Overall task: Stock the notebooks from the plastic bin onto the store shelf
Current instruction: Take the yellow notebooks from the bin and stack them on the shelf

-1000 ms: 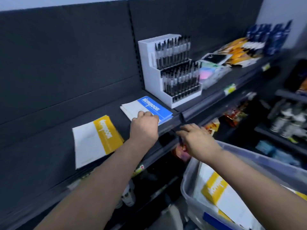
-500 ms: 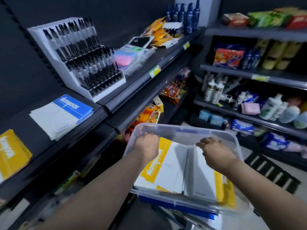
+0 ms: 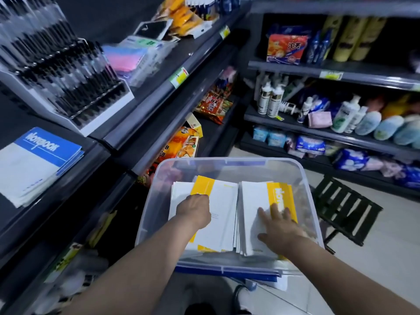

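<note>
A clear plastic bin (image 3: 304, 178) sits low in front of me with two stacks of white-and-yellow notebooks side by side. My left hand (image 3: 195, 211) lies on the left stack (image 3: 223, 214), fingers curled at the top notebook's yellow band; whether it grips the notebook is hidden. My right hand (image 3: 278, 226) rests flat with spread fingers on the right stack (image 3: 253, 201). On the dark shelf (image 3: 95, 153) at the left lies a stack of blue-and-white notebooks (image 3: 34, 162).
A white pen display (image 3: 56, 71) stands on the shelf beside the blue notebooks, with pink packs (image 3: 127, 57) further along. Snack bags fill lower shelves. Bottles and packets line the shelves at the right. A black folding stool (image 3: 343, 210) stands right of the bin.
My view swung from the shelf down to the bin. Both hands left the shelf edge and came down into the bin, onto the two notebook stacks.
</note>
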`<state>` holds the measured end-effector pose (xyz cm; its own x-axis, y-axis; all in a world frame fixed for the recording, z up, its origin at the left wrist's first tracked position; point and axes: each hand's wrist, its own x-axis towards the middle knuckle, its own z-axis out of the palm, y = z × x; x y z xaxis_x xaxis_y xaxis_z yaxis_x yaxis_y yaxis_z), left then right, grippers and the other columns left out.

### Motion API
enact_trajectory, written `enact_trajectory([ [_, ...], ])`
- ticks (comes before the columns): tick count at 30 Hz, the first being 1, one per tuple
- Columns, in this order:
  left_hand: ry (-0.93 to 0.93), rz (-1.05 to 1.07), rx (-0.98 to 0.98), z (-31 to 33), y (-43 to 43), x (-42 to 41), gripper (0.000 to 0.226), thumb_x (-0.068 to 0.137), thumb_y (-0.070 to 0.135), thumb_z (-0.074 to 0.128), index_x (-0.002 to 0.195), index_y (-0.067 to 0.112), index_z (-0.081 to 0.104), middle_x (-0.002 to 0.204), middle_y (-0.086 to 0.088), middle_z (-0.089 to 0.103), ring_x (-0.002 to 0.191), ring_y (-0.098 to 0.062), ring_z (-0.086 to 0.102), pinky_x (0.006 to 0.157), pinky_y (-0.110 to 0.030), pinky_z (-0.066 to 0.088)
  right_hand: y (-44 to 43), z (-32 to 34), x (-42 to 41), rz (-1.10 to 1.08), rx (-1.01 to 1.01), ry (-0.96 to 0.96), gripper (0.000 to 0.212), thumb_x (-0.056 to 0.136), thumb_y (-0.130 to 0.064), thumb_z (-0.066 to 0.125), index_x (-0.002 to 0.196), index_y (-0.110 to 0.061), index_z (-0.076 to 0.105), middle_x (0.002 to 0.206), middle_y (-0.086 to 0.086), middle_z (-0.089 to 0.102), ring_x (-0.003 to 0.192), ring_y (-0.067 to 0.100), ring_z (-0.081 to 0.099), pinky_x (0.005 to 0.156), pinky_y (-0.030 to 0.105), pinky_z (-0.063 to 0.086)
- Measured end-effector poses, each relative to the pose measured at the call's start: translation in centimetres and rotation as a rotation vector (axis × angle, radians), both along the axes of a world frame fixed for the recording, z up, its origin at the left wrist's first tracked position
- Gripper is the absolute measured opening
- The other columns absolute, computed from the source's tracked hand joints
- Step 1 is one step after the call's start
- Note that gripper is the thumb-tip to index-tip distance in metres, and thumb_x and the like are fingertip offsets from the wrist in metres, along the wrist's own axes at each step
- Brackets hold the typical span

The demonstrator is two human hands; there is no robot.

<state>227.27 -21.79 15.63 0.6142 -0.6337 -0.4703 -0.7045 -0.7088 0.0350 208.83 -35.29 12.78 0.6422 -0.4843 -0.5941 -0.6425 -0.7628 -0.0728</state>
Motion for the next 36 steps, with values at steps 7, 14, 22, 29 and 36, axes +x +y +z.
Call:
enact_trajectory([
  [7, -0.029, 0.096, 0.019, -0.4, 2.4, 1.8, 0.035, 0.090, 0.014, 0.051, 0.125, 0.009, 0.050, 0.129, -0.010, 0.050, 0.120, -0.029, 0.051, 0.090, -0.037, 0.047, 2.3, 0.0, 2.6, 0.131, 0.032, -0.140, 0.071, 0.095, -0.039, 0.048, 0.151, -0.035, 0.004, 0.160, 0.002, -0.012, 0.146, 0.036, -0.007, 0.116, 0.044, 0.020],
  [14, 0.016, 0.164, 0.017, -1.5, 2.9, 2.2, 0.050, 0.091, 0.026, 0.059, 0.134, 0.008, 0.040, 0.138, -0.010, 0.043, 0.126, -0.030, 0.045, 0.098, -0.035, 0.042, 1.2, 0.1, 2.5, -0.280, -0.131, -0.079, 0.101, 0.086, -0.051, 0.059, 0.151, -0.012, -0.007, 0.151, 0.013, 0.022, 0.135, 0.032, 0.027, 0.103, 0.040, 0.038],
  [22, -0.005, 0.190, 0.017, -2.6, 2.5, 1.4, 0.077, 0.081, 0.042, 0.073, 0.137, 0.009, 0.031, 0.138, -0.008, 0.039, 0.126, -0.028, 0.041, 0.096, -0.034, 0.043, -0.3, 0.5, 1.5, -0.498, -0.060, -0.183, 0.050, 0.089, -0.026, 0.059, 0.131, -0.010, 0.037, 0.132, 0.014, 0.043, 0.120, 0.035, 0.047, 0.093, 0.042, 0.044],
  [29, -0.010, 0.364, -0.014, -3.2, 2.5, 0.8, 0.066, 0.076, 0.031, 0.078, 0.128, 0.010, 0.042, 0.133, -0.009, 0.049, 0.123, -0.026, 0.047, 0.092, -0.032, 0.047, -0.2, 2.1, 1.3, -0.446, -0.015, -0.411, 0.036, 0.094, -0.009, 0.041, 0.129, -0.011, 0.034, 0.110, 0.018, 0.063, 0.098, 0.039, 0.060, 0.069, 0.036, 0.039],
  [36, 0.032, 0.484, -0.108, -2.4, 3.2, 0.6, 0.031, 0.089, 0.010, 0.051, 0.120, 0.007, 0.046, 0.122, -0.012, 0.061, 0.113, -0.033, 0.059, 0.079, -0.035, 0.048, -0.3, 1.4, 1.2, -0.512, 0.081, -0.441, 0.041, 0.092, -0.012, 0.047, 0.131, -0.007, 0.035, 0.130, 0.021, 0.050, 0.116, 0.040, 0.051, 0.091, 0.043, 0.043],
])
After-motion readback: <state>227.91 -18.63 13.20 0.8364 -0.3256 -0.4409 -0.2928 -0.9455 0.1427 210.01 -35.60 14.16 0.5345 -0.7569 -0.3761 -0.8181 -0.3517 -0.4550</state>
